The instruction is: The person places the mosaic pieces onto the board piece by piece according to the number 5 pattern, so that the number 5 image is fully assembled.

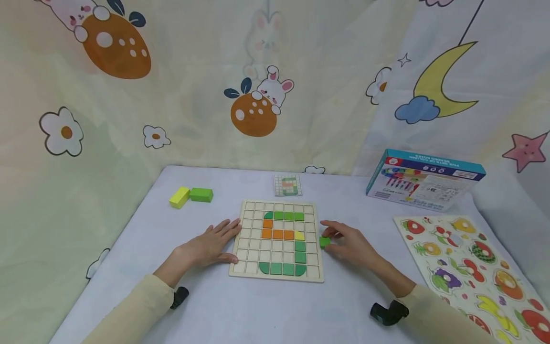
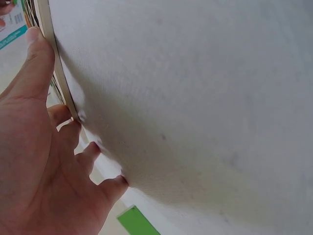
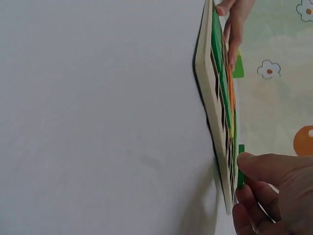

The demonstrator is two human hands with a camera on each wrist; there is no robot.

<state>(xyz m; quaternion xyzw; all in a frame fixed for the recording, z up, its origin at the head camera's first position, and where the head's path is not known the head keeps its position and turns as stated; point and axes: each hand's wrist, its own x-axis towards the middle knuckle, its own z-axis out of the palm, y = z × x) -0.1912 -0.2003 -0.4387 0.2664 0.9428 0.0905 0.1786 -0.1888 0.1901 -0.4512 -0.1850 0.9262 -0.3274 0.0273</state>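
A square wooden grid board (image 1: pixel 248 243) lies on the white cloth, with orange, green and yellow tiles set in it in an S-like shape. The left hand (image 1: pixel 206 247) rests at its left edge, fingers spread, thumb and fingertips touching the side. Just off the right edge, the right hand (image 1: pixel 354 244) pinches a green tile (image 1: pixel 324 242) between thumb and fingers. From the right wrist view, the green tile (image 3: pixel 240 180) appears edge-on, partly covered by the thumb. A small pattern card (image 1: pixel 288 185) lies behind the board and shows a similar coloured shape.
Back left on the table are a yellow block (image 1: pixel 179 197) and a green block (image 1: pixel 201 195). A cardboard box (image 1: pixel 425 180) stands at the back right. In front of it lies a fruit picture sheet (image 1: pixel 449 258), near the right forearm.
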